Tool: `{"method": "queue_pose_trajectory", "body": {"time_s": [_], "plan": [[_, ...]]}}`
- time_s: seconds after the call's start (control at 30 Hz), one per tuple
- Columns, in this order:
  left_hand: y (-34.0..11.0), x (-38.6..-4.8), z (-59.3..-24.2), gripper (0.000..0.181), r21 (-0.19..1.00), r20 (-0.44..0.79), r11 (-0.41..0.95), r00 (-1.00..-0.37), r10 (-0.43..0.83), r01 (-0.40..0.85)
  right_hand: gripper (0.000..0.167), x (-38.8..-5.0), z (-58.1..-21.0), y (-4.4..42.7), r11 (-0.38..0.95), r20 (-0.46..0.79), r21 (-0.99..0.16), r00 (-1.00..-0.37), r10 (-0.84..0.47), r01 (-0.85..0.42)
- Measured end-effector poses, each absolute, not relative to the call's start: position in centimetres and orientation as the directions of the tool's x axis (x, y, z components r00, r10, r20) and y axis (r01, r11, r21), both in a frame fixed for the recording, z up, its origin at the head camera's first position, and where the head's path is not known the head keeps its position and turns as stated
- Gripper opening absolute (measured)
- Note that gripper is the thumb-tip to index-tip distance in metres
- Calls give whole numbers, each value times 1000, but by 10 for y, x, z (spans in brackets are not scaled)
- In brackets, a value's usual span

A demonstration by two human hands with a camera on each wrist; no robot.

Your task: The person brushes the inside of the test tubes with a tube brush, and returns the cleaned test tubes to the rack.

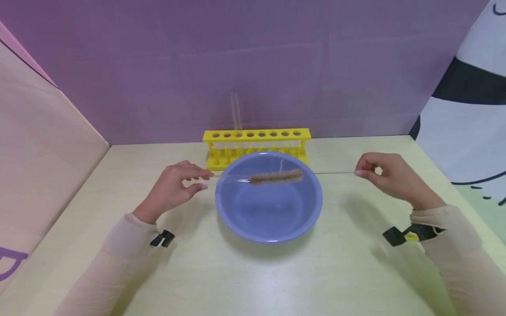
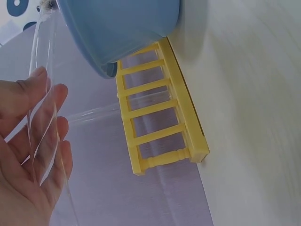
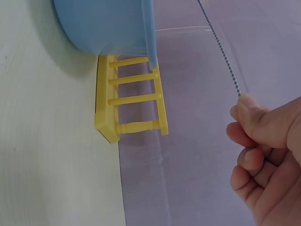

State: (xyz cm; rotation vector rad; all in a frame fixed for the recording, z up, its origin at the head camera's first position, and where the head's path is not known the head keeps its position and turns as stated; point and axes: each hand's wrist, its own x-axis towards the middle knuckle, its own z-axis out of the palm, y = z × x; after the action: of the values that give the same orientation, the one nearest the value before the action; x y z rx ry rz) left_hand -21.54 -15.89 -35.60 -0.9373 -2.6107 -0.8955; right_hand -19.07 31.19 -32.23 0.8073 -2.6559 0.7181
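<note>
My left hand (image 1: pixel 174 184) holds a clear test tube (image 2: pixel 43 44) between thumb and fingers, lying roughly level over the left rim of the blue basin (image 1: pixel 269 239). Brown bristles of a test tube brush (image 1: pixel 275 177) line up with the tube's right end, above the basin. Whether the bristle tip is inside the tube, I cannot tell. On the far right, my right hand (image 1: pixel 389 177) pinches the end of the brush's thin twisted wire handle (image 3: pixel 220 47) between thumb and forefinger. The other fingers of that hand are curled in.
Behind the basin stands a yellow test tube rack (image 1: pixel 257 135) with a row of holes and pegs. One clear test tube (image 1: pixel 236 112) stands upright in it, left of the middle. A purple backdrop (image 1: pixel 253 66) rises behind the pale table (image 1: pixel 253 281).
</note>
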Motion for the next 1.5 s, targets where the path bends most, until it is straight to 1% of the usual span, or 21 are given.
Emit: {"method": "queue_pose_trajectory", "body": {"time_s": [0.17, 0.37, 0.57, 0.7, 0.87, 1.07, 1.17, 1.3, 1.43, 1.5], "plan": [[-157, -215, -359, 28, 451, 424, 608, -757, 498, 653, 23, -188, -321, 311, 740, 353, -390, -831, -430, -548], [-157, -215, -362, 30, 423, 497, 604, -730, 469, 676, 19, -186, -320, 309, 750, 287, -441, -869, -404, -494], [-156, -217, -366, 31, 393, 565, 578, -684, 462, 715, 17, -185, -320, 309, 743, 230, -491, -890, -394, -455], [-156, -217, -368, 32, 369, 615, 555, -643, 456, 746, 14, -183, -320, 309, 720, 169, -561, -908, -384, -409], [-156, -218, -371, 35, 337, 693, 515, -578, 432, 788, 13, -181, -321, 309, 666, 123, -643, -909, -398, -378], [-154, -218, -372, 38, 286, 766, 491, -504, 399, 823, 13, -180, -322, 310, 619, 71, -707, -905, -420, -343], [-153, -217, -372, 39, 268, 784, 494, -485, 387, 827, 13, -180, -322, 311, 592, 46, -739, -901, -430, -321], [-153, -217, -371, 39, 250, 796, 499, -470, 382, 830, 12, -180, -320, 312, 557, -20, -791, -899, -437, -253], [-153, -216, -370, 36, 234, 799, 515, -465, 382, 825, 11, -180, -319, 312, 519, -88, -833, -880, -467, -192], [-154, -216, -370, 34, 219, 811, 523, -452, 372, 824, 11, -181, -318, 312, 500, -117, -850, -867, -484, -164]]}}
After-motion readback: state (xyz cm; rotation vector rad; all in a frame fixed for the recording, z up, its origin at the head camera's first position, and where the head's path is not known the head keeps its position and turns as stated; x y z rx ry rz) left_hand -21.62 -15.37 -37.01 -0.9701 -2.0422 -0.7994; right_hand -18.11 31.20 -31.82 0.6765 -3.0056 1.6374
